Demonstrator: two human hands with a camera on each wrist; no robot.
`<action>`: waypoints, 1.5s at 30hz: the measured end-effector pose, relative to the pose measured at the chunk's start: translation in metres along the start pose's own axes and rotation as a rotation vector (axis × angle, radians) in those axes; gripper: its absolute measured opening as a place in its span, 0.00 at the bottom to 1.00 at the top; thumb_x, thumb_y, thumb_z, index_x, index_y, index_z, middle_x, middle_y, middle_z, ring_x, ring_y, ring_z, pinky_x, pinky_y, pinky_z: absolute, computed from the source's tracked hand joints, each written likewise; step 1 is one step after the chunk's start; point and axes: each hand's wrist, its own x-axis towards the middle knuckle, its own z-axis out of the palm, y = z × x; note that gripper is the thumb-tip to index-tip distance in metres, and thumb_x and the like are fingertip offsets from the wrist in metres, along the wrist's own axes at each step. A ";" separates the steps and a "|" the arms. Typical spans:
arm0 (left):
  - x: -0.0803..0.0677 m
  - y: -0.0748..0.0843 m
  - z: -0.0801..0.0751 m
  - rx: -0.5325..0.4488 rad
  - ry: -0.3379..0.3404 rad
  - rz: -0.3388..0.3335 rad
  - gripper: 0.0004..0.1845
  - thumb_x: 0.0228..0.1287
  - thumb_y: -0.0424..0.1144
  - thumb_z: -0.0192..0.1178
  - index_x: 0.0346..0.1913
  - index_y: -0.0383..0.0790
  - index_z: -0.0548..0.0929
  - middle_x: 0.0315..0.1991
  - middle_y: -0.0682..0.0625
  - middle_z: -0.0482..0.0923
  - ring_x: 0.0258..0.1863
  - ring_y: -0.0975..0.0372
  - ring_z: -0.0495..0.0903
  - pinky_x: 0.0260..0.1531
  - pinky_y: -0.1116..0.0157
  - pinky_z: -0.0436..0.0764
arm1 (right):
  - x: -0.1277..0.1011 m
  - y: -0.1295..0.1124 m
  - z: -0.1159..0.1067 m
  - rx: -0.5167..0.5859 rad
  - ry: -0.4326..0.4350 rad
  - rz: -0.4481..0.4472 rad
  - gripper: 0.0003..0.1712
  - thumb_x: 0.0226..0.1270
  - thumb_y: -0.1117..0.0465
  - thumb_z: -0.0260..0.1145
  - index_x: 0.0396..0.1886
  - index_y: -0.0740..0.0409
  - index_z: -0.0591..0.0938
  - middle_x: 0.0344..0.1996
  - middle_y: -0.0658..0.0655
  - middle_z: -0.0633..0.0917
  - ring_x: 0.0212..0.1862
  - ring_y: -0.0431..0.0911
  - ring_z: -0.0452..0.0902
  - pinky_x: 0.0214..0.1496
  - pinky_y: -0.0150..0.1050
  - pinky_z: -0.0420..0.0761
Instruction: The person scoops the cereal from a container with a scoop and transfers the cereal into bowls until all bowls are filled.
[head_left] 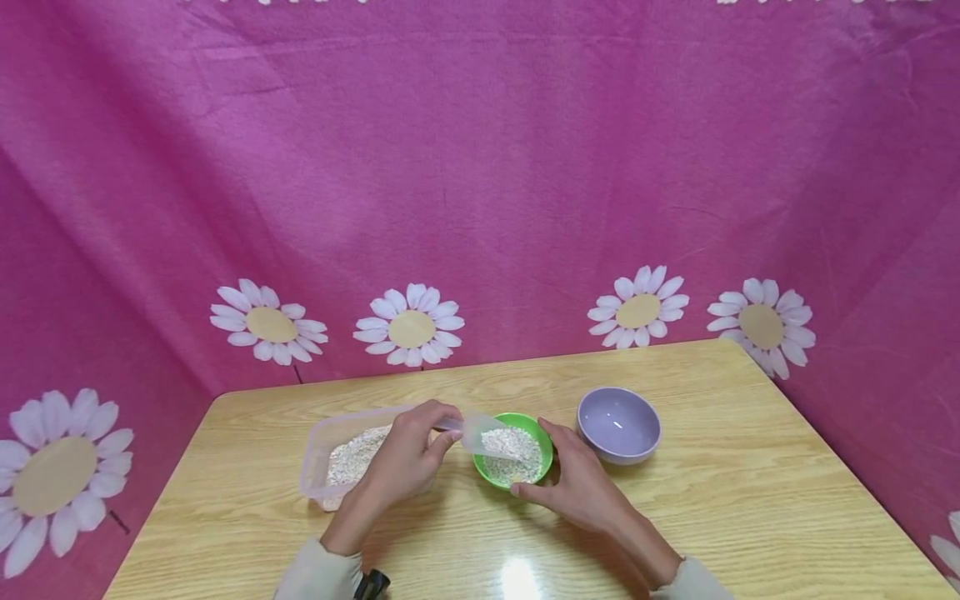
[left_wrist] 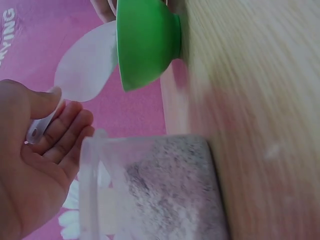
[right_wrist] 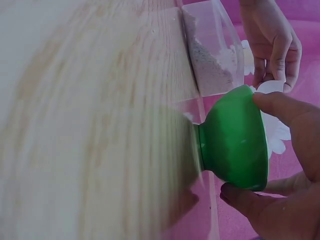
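Between thumb and fingers my left hand (head_left: 411,446) pinches the handle of a translucent white scoop (head_left: 474,433). The scoop's blade tilts down over the rim of a green bowl (left_wrist: 147,45), its tip at the pale flakes (head_left: 517,454) inside. My right hand (head_left: 581,479) grips that bowl from the right, thumb at the near side and fingers at the far side of the rim. In the right wrist view the bowl (right_wrist: 235,140) stands upright on its foot on the table. Under and behind the left hand sits a clear plastic box (head_left: 318,454) partly filled with the same flakes.
A purple bowl (head_left: 618,425) with nothing in it stands just right of my right hand. All of this is on a light wooden table (head_left: 750,500). A pink cloth (head_left: 480,183) with daisies hangs along the table's back and sides.
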 end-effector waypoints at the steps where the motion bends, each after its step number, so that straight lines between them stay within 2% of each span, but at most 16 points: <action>1: 0.001 0.002 0.000 0.015 -0.014 0.000 0.08 0.72 0.30 0.68 0.50 0.38 0.87 0.46 0.49 0.88 0.47 0.58 0.89 0.50 0.57 0.88 | 0.000 0.000 0.000 0.003 -0.002 0.006 0.62 0.51 0.46 0.88 0.80 0.67 0.68 0.73 0.66 0.77 0.75 0.62 0.73 0.78 0.62 0.72; 3: 0.003 0.005 0.001 0.038 -0.039 0.002 0.08 0.73 0.31 0.68 0.51 0.38 0.87 0.46 0.48 0.88 0.48 0.58 0.90 0.50 0.56 0.88 | 0.001 0.001 0.000 0.008 -0.005 0.006 0.63 0.51 0.46 0.88 0.80 0.68 0.68 0.73 0.68 0.77 0.75 0.64 0.73 0.78 0.62 0.72; 9: 0.006 0.012 -0.002 0.076 -0.079 0.006 0.07 0.73 0.31 0.67 0.51 0.36 0.87 0.47 0.47 0.88 0.48 0.57 0.90 0.45 0.62 0.87 | 0.002 0.002 0.000 0.027 -0.014 0.014 0.64 0.51 0.45 0.88 0.80 0.69 0.67 0.74 0.70 0.77 0.75 0.64 0.74 0.78 0.61 0.72; 19: 0.010 0.016 -0.016 0.074 -0.160 -0.046 0.07 0.74 0.30 0.66 0.51 0.39 0.87 0.48 0.48 0.88 0.51 0.56 0.91 0.52 0.54 0.89 | 0.002 0.004 0.000 0.039 -0.011 0.025 0.64 0.51 0.45 0.88 0.80 0.69 0.67 0.74 0.70 0.76 0.75 0.64 0.74 0.77 0.60 0.73; 27: 0.014 0.017 -0.017 0.033 -0.201 -0.066 0.06 0.75 0.30 0.66 0.51 0.39 0.87 0.49 0.48 0.91 0.49 0.58 0.91 0.49 0.62 0.88 | 0.002 0.004 0.000 0.055 -0.013 0.028 0.64 0.51 0.46 0.88 0.80 0.69 0.67 0.74 0.70 0.76 0.74 0.63 0.74 0.77 0.58 0.74; 32: 0.013 0.016 -0.013 0.022 -0.206 -0.072 0.07 0.76 0.31 0.65 0.52 0.37 0.87 0.49 0.47 0.91 0.48 0.58 0.92 0.49 0.63 0.88 | 0.003 0.004 0.001 0.060 -0.013 0.028 0.64 0.51 0.47 0.89 0.80 0.69 0.67 0.74 0.70 0.76 0.75 0.63 0.74 0.77 0.58 0.74; 38: 0.012 0.017 -0.008 -0.005 -0.211 -0.047 0.08 0.77 0.31 0.64 0.53 0.35 0.87 0.50 0.46 0.91 0.46 0.58 0.92 0.49 0.62 0.89 | 0.003 0.004 0.001 0.055 -0.009 0.024 0.64 0.50 0.47 0.89 0.80 0.70 0.67 0.73 0.71 0.77 0.74 0.63 0.74 0.77 0.58 0.74; 45: 0.013 0.019 -0.016 0.042 -0.170 -0.030 0.08 0.76 0.31 0.66 0.53 0.37 0.88 0.48 0.49 0.90 0.45 0.61 0.89 0.46 0.63 0.89 | 0.003 0.003 0.001 0.060 -0.015 0.033 0.64 0.50 0.47 0.89 0.80 0.69 0.67 0.74 0.70 0.76 0.75 0.63 0.74 0.77 0.58 0.73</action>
